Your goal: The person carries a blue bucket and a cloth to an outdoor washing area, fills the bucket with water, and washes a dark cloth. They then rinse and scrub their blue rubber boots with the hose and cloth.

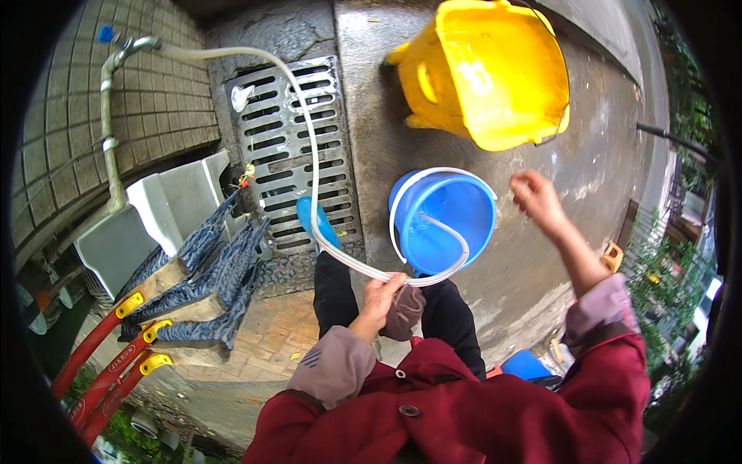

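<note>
My left hand (pixel 381 298) grips a clear plastic hose (pixel 313 156) and a brown cloth (pixel 402 312) that hangs below it. One end of the hose is on a metal wall tap (pixel 139 44) with a blue handle. Its other end curves over the rim into a blue plastic bucket (pixel 488 227), where some water shows at the bottom. The bucket stands on wet concrete in front of my legs, its white handle lowered to one side. My right hand (pixel 536 200) is raised in the air to the right of the bucket, fingers curled loosely, holding nothing.
A yellow wheeled mop bucket (pixel 432 87) stands beyond the blue one. A metal drain grate (pixel 272 124) lies at the left. Blue string mops (pixel 203 290) with red handles lean by a grey plastic container (pixel 113 249) near the tiled wall. Plants line the right side.
</note>
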Available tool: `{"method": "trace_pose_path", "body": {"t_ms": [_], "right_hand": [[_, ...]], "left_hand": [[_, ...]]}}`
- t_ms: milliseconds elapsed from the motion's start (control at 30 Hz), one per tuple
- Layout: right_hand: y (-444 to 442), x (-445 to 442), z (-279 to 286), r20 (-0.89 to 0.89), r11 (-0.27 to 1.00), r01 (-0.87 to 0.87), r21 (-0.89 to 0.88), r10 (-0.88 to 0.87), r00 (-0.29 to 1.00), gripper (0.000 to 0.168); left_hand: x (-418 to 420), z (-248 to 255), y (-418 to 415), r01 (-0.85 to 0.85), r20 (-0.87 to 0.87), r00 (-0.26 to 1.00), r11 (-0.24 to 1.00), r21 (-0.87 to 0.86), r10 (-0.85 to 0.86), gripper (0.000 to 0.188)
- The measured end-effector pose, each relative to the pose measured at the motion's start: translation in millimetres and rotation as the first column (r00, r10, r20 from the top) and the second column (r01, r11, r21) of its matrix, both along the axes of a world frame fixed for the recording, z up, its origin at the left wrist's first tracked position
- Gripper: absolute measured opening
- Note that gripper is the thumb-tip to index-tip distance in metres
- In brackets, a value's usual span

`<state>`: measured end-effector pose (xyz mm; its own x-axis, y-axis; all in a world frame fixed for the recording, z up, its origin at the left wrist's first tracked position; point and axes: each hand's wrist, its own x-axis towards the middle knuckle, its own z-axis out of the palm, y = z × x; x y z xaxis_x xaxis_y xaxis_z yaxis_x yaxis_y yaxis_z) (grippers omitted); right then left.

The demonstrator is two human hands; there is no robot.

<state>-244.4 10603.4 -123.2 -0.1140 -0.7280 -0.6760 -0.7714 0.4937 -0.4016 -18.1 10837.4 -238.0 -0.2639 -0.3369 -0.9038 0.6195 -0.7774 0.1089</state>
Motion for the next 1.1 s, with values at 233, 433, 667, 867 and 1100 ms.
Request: {"method": "trace_pose_path", "body": {"t_ms": [233, 433, 667, 867, 1100], "right_hand": [[193, -120, -154, -0.022, 0.967, 0.054, 0.248, -0.05, 0.998, 0.038], [252, -104, -180, 0.118, 0.904, 0.271, 0.331, -0.325, 0.938, 0.054], [283, -111, -228, 0.185, 0.879, 0.399, 0.259, -0.451, 0.873, 0.041], [283, -98, -226, 0.161, 0.791, 0.547, 0.273, -0.598, 0.785, 0.031], [278, -94, -228, 0.078, 0.86, 0.451, 0.239, -0.48, 0.874, 0.042]], "left_hand": [[-5, 1, 16, 0.09, 0.111, 0.989, 0.993, 0.072, -0.098, 0.011], [-37, -4, 17, 0.037, 0.118, 0.992, 0.993, 0.115, -0.05, 0.009], [-38, -52, 56, 0.067, 0.106, 0.99, 0.973, 0.221, -0.092, 0.011], [-38, -103, 122, -0.087, -0.004, 0.996, 0.963, 0.256, 0.091, 0.011], [-46, -136, 157, -0.22, 0.047, 0.975, 0.903, 0.368, 0.218, 0.013]]}}
